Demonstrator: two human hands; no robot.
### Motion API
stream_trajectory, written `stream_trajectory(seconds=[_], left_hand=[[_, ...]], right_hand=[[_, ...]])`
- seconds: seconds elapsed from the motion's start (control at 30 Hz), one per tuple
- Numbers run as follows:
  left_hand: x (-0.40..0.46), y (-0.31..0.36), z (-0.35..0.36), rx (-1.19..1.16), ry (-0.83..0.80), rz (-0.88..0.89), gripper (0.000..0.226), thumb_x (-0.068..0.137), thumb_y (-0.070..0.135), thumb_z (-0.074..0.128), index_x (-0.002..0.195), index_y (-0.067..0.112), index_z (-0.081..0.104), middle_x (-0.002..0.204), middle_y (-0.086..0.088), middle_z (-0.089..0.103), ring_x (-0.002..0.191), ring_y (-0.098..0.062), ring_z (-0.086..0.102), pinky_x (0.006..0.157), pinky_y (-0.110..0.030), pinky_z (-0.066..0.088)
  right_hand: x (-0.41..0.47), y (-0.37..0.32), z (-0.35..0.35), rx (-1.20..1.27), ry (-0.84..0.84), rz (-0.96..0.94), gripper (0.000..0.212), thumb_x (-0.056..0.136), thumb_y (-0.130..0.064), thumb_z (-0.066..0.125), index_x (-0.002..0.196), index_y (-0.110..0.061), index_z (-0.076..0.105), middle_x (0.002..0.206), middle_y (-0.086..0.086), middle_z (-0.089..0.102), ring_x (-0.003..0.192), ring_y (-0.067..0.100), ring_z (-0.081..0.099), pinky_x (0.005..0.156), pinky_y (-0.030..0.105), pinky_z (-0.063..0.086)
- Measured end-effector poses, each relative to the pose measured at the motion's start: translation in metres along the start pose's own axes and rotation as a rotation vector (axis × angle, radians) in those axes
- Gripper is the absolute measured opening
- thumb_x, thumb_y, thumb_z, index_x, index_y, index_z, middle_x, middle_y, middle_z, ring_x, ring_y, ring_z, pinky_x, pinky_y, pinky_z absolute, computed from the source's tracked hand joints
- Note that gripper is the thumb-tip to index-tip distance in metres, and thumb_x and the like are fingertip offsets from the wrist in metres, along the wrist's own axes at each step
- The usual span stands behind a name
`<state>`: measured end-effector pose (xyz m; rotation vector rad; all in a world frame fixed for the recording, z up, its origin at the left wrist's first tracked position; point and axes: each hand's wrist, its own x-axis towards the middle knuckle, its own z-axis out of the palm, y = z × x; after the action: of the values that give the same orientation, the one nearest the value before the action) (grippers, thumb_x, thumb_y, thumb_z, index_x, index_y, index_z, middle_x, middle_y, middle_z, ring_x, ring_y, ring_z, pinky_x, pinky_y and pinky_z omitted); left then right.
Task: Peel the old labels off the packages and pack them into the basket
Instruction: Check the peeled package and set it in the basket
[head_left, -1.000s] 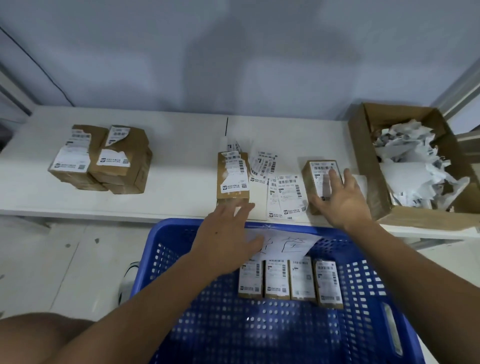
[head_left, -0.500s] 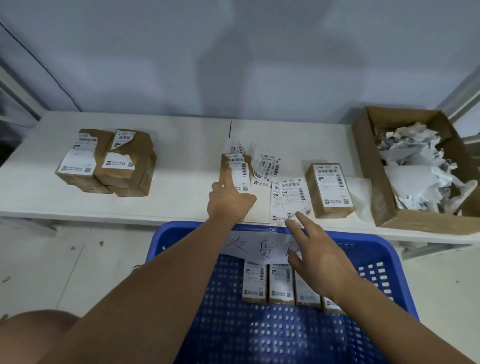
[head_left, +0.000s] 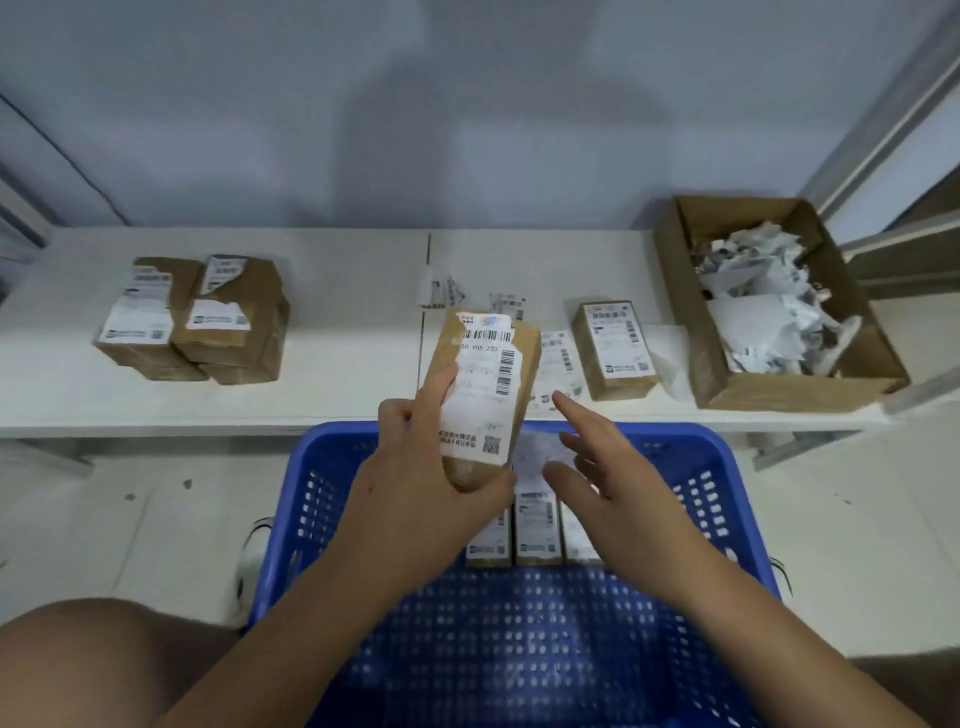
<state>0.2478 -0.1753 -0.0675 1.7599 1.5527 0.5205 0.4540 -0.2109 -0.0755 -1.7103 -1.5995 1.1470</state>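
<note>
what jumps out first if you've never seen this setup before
The eye lands first on the brown package with layered white labels, gripped in the left hand above the far rim of the big blue basket, while the right hand reaches toward it with fingers spread. Next comes the cardboard box heaped with torn labels at the table's right end.

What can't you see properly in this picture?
All in the head view:
- Packages in the basket: the left hand and right hand hide part of the row, so no sure count.
- Label text on the held package: too small and blurred to read.
- Left stack: lower boxes hidden by the top ones.
- Basket's near end: cut off by the bottom edge.
</note>
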Motion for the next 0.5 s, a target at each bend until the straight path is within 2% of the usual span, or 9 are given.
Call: stream_trajectory(seconds=[0.1,0.17,0.23,0.3,0.4,0.5], left_hand=[[-0.024,0.008,0.019,-0.049,-0.058,0.042,0.100,0.078,0.060,0.074,0.148,0.059,0.002,0.130,0.015,0.027,0.105,-0.004,0.058,0.079,-0.029,0.061],[-0.023,0.012,0.034,-0.062,-0.099,0.088,0.103,0.079,0.063,0.072,0.149,0.058,-0.004,0.128,0.017,0.023,0.107,-0.004,0.057,0.074,-0.014,0.054],[-0.017,0.014,0.043,-0.082,-0.136,0.122,0.107,0.079,0.065,0.071,0.150,0.056,-0.008,0.127,0.020,0.020,0.108,0.000,0.054,0.073,-0.005,0.045],[-0.010,0.012,0.049,-0.128,-0.166,0.158,0.108,0.077,0.066,0.071,0.150,0.056,-0.008,0.131,0.020,0.020,0.112,0.006,0.050,0.081,-0.006,0.042],[0.006,0.009,0.049,-0.299,-0.180,0.172,0.097,0.074,0.063,0.070,0.151,0.059,0.011,0.133,0.023,0.023,0.117,0.024,0.041,0.088,-0.006,0.047],[0.022,0.009,0.042,-0.416,-0.180,0.192,0.089,0.070,0.054,0.078,0.144,0.057,0.029,0.141,0.022,0.025,0.116,0.024,0.043,0.079,-0.009,0.054]], right_hand=[[-0.024,-0.015,0.007,0.268,-0.030,0.000,0.062,0.096,-0.042,0.059,0.136,-0.073,0.024,0.145,-0.041,0.040,0.131,-0.009,0.048,0.100,0.022,0.051],[-0.025,-0.010,0.010,0.329,0.061,-0.020,0.064,0.096,-0.035,0.063,0.131,-0.077,0.029,0.138,-0.033,0.050,0.122,-0.002,0.059,0.090,0.024,0.058],[-0.020,-0.001,0.006,0.283,0.140,-0.050,0.068,0.097,-0.031,0.067,0.139,-0.071,0.031,0.140,-0.020,0.053,0.121,0.005,0.061,0.090,0.031,0.060],[-0.013,0.008,-0.003,0.234,0.140,-0.052,0.074,0.095,-0.033,0.068,0.150,-0.060,0.026,0.144,-0.016,0.052,0.125,0.009,0.059,0.095,0.034,0.058],[-0.001,0.016,-0.021,0.320,0.071,-0.028,0.079,0.091,-0.033,0.068,0.156,-0.047,0.026,0.143,-0.019,0.056,0.120,0.012,0.065,0.094,0.035,0.059],[0.011,0.020,-0.034,0.371,-0.006,-0.036,0.079,0.090,-0.032,0.067,0.158,-0.039,0.027,0.142,-0.016,0.059,0.119,0.019,0.067,0.098,0.044,0.056]])
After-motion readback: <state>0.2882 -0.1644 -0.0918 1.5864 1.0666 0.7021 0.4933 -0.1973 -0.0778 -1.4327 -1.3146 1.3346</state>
